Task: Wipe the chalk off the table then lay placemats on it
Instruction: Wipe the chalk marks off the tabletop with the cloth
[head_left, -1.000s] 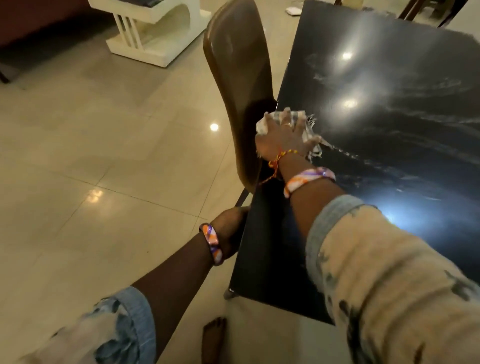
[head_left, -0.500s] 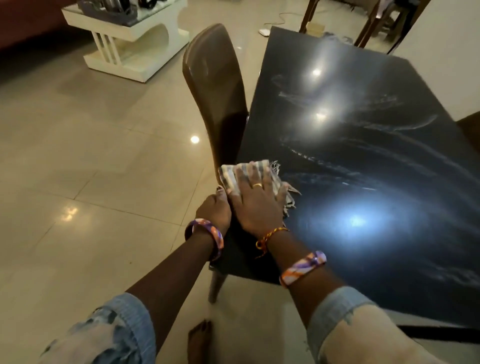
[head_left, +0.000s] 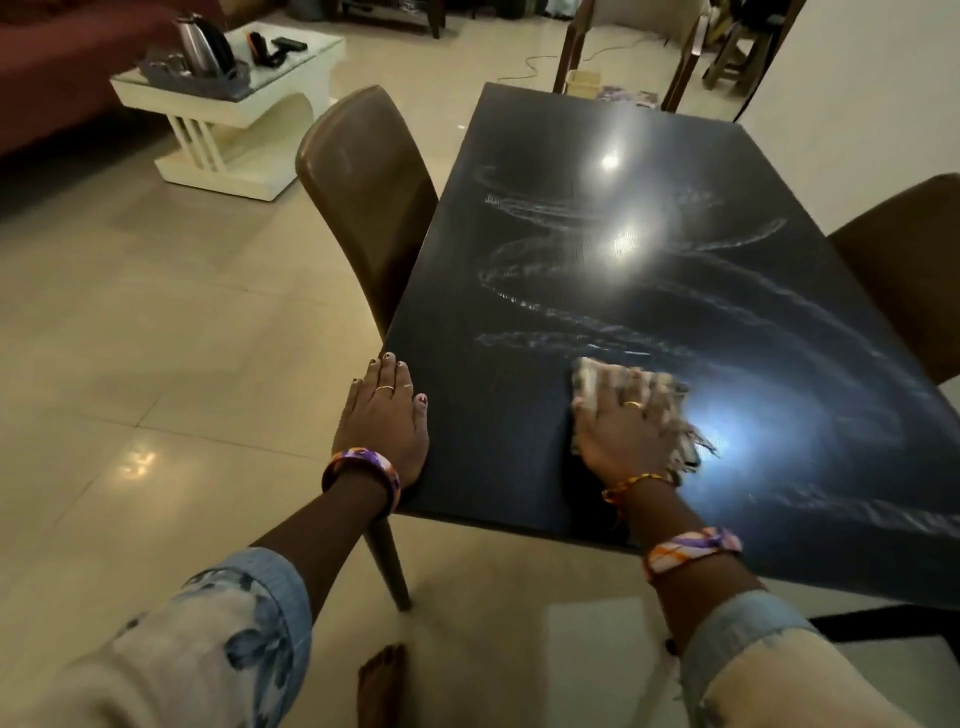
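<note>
Since half a second earlier, the right hand (head_left: 621, 428) had slid the checked cloth (head_left: 631, 400) from the black table's (head_left: 498, 441) left edge inward, fingers flat upon it. Left hand (head_left: 383, 422) lay outspread on that edge, below chalk smears (head_left: 597, 312).

Right hand (head_left: 621, 428) presses a cloth (head_left: 660, 395) flat on the chalk-streaked table (head_left: 597, 270); left hand (head_left: 384, 421) rests on its edge.
</note>
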